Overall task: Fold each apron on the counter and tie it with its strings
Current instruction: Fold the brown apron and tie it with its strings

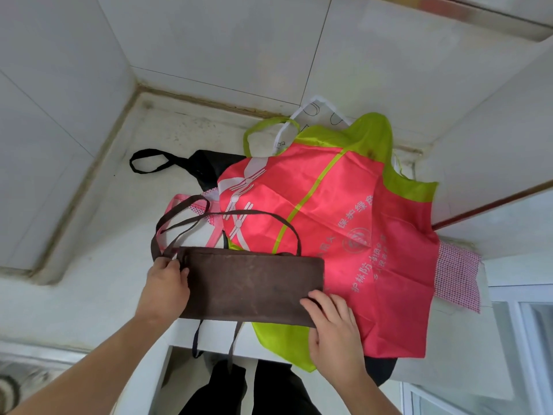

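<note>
A brown apron [251, 283], folded into a long rectangle, lies at the counter's front edge on top of the pile. Its brown strings [227, 215] loop out over the pile behind it, and two ends hang down over the counter edge. My left hand [166, 287] grips the folded apron's left end, where the strings come out. My right hand [332, 322] presses with straight fingers on its lower right corner. Under and behind it lies a pink apron with lime trim and white print [344, 223].
Other aprons are piled beneath: a black one [206, 166] with a loop at the left, a pink-checked one [457, 277] at the right, a white one [314, 112] at the back. The white counter [98, 223] meets tiled walls at the back and both sides.
</note>
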The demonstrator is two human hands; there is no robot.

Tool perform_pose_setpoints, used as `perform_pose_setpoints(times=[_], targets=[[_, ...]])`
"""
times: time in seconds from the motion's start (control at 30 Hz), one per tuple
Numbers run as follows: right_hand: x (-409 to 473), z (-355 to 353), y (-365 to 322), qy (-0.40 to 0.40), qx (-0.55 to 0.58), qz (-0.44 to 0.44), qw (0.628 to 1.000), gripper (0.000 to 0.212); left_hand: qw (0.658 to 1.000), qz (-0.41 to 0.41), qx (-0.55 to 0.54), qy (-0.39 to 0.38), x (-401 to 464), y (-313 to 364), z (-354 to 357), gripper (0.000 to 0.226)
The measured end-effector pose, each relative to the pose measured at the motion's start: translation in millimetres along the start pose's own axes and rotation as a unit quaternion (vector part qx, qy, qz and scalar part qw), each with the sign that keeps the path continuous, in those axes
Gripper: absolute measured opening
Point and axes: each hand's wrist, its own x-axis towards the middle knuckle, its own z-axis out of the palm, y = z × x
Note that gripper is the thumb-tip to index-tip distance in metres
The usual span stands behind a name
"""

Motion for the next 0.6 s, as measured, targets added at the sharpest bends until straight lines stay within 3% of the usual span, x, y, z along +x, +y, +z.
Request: perform_pose_setpoints(times=[0.1, 0.2, 0.43, 0.6], targets=[[2, 3, -2, -0.033, -0.006, 0.088, 0.996, 0.073, 1.0, 0.007, 0.028, -0.006, 2, -7, 3, 0.019], [7, 9, -4, -0.04, 0.031, 0.191, 0.98, 0.057, 0.999, 0.019, 0.039, -0.005, 2, -9, 5, 0.019], [12, -4, -12, -0.035, 0.024, 0.222, 0.974, 0.058, 0.997, 0.052, 0.053, -0.011, 3, -10, 5, 0.017], [2, -3, 1, -0.101, 0.096, 0.243, 0.96, 0.052, 0.994, 0.068, 0.09, 0.007, -5, -5, 6, 0.015]])
